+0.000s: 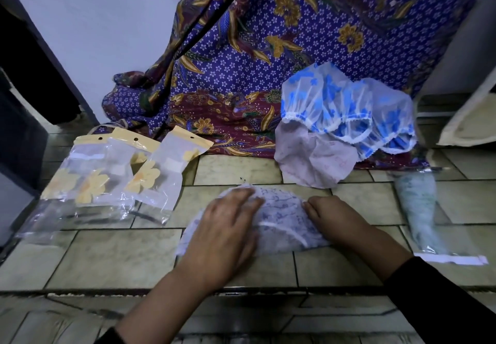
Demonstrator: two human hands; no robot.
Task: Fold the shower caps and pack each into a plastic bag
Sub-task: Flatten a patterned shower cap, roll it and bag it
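On the tiled floor (107, 257), a white shower cap with purple print (281, 217) is pressed flat by the left hand (228, 225), fingers straight; its 3 o'clock edge is pinched by the curled fingers of the right hand (330, 215). Clear plastic bags with yellow flowers (107, 180) are laid at 10 o'clock.

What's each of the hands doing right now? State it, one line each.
Left hand: open, pressing flat on the shower cap.
Right hand: fingers curled, pinching that cap's right edge.
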